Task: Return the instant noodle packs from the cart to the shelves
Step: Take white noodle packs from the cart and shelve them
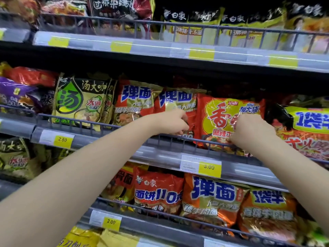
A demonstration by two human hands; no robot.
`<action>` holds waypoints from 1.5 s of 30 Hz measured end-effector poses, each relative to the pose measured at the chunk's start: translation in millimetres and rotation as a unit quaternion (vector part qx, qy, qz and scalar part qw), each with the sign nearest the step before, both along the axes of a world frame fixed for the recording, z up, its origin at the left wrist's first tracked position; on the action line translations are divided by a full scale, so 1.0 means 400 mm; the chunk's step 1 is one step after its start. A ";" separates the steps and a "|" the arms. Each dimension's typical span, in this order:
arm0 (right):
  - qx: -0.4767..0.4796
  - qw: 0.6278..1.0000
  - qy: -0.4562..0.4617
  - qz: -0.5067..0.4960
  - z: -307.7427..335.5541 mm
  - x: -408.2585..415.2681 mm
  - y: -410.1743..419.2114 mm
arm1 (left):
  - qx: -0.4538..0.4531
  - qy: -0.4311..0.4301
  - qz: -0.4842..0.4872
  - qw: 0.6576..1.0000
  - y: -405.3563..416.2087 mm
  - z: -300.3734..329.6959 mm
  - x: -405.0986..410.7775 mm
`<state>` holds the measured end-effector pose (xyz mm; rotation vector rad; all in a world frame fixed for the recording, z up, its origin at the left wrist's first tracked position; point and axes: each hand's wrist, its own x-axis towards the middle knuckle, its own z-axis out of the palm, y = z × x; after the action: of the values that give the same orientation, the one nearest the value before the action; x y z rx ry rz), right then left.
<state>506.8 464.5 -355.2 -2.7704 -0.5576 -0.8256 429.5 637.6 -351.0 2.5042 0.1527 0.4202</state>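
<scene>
My left hand [173,124] and right hand [249,132], fingers curled, each pinch the red-and-yellow noodle pack [229,120] standing on the middle shelf behind its wire rail [106,123], so I'd seat it upright, level with neighbours.

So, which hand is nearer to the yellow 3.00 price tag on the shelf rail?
Right. The right hand, gripping the red and yellow noodle pack, is just above and to the right of the 3.00 tag. The left hand is above it too, farther off to the left.
</scene>
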 end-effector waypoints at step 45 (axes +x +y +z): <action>-0.003 0.987 -0.039 0.154 0.020 -0.074 0.249 | -0.153 -0.053 0.147 0.976 0.130 0.000 0.017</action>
<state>477.3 564.2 -347.1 -2.5710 -0.9732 -0.8599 436.2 689.5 -350.8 2.1547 0.5113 0.5995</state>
